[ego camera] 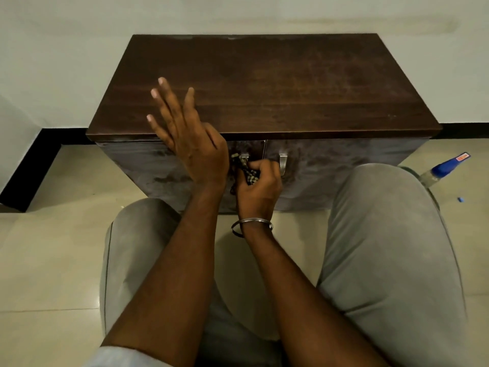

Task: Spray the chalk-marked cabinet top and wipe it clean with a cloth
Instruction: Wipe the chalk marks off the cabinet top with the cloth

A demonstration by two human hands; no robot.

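A low dark wooden cabinet stands against the wall, its top (277, 83) dark brown with faint pale smears near the back edge. My left hand (190, 139) is raised at the front left edge of the top, fingers spread, holding nothing. My right hand (260, 186) is closed around a bunched dark patterned cloth (246, 170) in front of the cabinet doors, just below the top's front edge. A spray bottle (442, 168) with a blue head lies on the floor to the right of the cabinet.
Two metal door handles (283, 162) sit at the middle of the cabinet front. My knees in grey trousers (383, 234) flank the cabinet. A small blue chalk piece (461, 199) lies on the tiled floor at right. A black skirting (29, 170) runs along the wall.
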